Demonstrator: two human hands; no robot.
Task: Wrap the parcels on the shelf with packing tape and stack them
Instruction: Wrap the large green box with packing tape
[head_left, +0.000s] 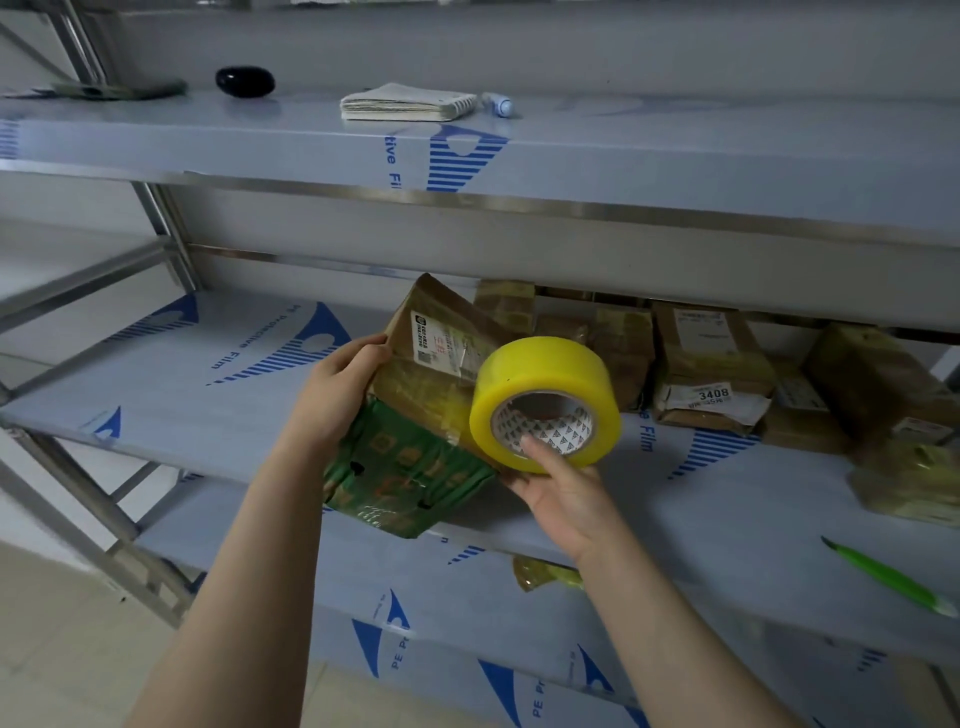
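A brown cardboard parcel (441, 364) with a white label and a green printed lower end is tilted up off the middle shelf (234, 395). My left hand (337, 389) grips its left edge. My right hand (556, 483) holds a yellow roll of packing tape (550, 374) against the parcel's right side, thumb pushed into the roll's core and fingers under it. Several more brown parcels (711, 364) lie along the back right of the same shelf, some wrapped in yellowish tape.
A green-handled knife (891, 577) lies at the shelf's right front. On the upper shelf (675, 156) sit a folded cloth (405, 102), a black oval object (245, 81) and a small white-blue marker (498, 104). A crumpled tape scrap (545, 571) lies on the lower shelf.
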